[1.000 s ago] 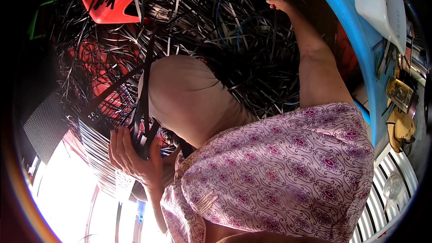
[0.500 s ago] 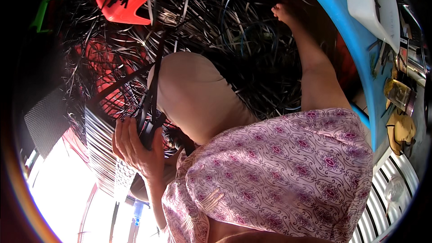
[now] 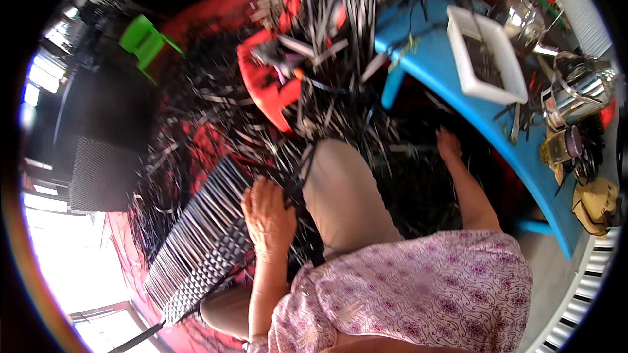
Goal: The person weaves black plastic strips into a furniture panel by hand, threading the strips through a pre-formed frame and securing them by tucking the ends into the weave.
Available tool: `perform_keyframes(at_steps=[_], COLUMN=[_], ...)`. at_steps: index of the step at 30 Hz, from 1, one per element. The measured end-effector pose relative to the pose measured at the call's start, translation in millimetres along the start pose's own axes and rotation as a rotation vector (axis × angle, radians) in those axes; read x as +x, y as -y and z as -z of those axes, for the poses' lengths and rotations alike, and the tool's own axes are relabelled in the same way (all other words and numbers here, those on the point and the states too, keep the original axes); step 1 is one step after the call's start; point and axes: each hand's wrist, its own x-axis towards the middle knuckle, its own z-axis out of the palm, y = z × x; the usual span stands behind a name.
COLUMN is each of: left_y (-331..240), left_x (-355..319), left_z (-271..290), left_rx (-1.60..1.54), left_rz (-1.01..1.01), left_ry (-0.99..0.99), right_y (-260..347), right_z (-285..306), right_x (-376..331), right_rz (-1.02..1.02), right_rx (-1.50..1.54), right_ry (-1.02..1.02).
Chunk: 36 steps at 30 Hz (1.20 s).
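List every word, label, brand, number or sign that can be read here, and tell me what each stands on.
None can be read.
Tan cloth item: small dark marks, too small and blurred to read.
White tray: no readable text.
Black woven piece by the left hand: no text visible.
Patterned shirt: ornamental print, no readable words.

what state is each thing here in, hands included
black woven piece, tilted, woven only in part
left hand, against the black woven piece's edge, fingers bent
right hand, arm outstretched, grip too small to tell
black strips, loose, tangled
blue table, cluttered
white tray, uncovered
green chair, upright
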Motion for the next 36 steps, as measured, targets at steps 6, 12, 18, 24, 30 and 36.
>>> perform_keyframes(at_steps=[6, 12, 18, 24, 30, 36], left_y=[-6, -17, -41, -23, -7, -9], left_x=[-2, -21, -67, -69, -56, -57], left_z=[-2, -7, 20, 3, -6, 40], left_rx=[-0.005, 0.048, -0.111, -0.038, -0.116, -0.54], left_rz=[-0.036, -0.101, -0.08, -0.149, -0.146, -0.108], left_ry=[-0.101, -0.178, -0.098, -0.148, -0.093, -0.165], right_y=[26, 76, 78, 217, 305, 325], right_z=[90, 163, 177, 259, 315, 279], right_x=[-21, -75, -59, -97, -140, -187], right_rz=[0.04, 0.135, 0.119, 0.304, 0.446, 0.357], right_rx=[0.14, 0.041, 0.628, 1.03, 1.252, 1.185], right_ry=[-0.182, -0.182, 0.066, 0.416, 0.892, 1.155])
